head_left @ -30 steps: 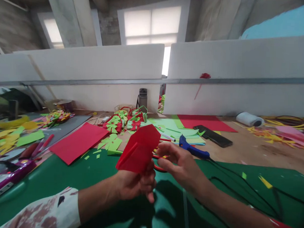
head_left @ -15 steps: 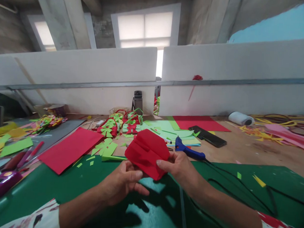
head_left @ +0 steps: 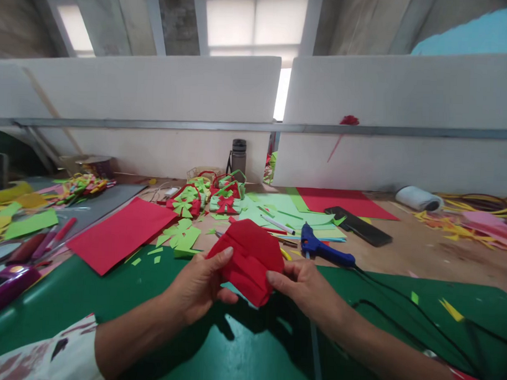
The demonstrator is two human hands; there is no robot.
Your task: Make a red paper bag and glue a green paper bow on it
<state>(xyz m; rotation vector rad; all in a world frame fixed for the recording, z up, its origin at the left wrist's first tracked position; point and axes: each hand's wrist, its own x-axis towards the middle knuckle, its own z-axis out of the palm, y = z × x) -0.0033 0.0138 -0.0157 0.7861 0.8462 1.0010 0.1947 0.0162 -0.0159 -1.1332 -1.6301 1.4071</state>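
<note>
Two hands of mine shared one folded red piece [head_left: 253, 251], held up over the green mat [head_left: 231, 355] right in front of me, and I took it as the middle of the clock. My left hand [head_left: 196, 285] gripped it at nine o'clock, thumb laid over the front and fingers partly hidden behind. My right hand [head_left: 308, 283] pinched its edge at about four o'clock, thumb in front, the fingers curled close. Creases crossed the face of the piece, and it was tilted rather than lying flat.

Near it, at ten o'clock, lay light green cutouts [head_left: 185, 236], with a flat red sheet [head_left: 123, 232] beyond them towards nine. Red and green bow pieces [head_left: 226, 204] sat at eleven, in front of a dark bottle [head_left: 238, 159] standing upright at twelve. At one o'clock a white pen [head_left: 279, 224] rested on pale green sheets [head_left: 313, 221]. The blue glue gun [head_left: 324, 249] lay just past my right hand, close to three o'clock, and a black phone [head_left: 360, 227] lay farther off, between two and three. A yellow scrap [head_left: 452, 310] was well apart, between three and four.
</note>
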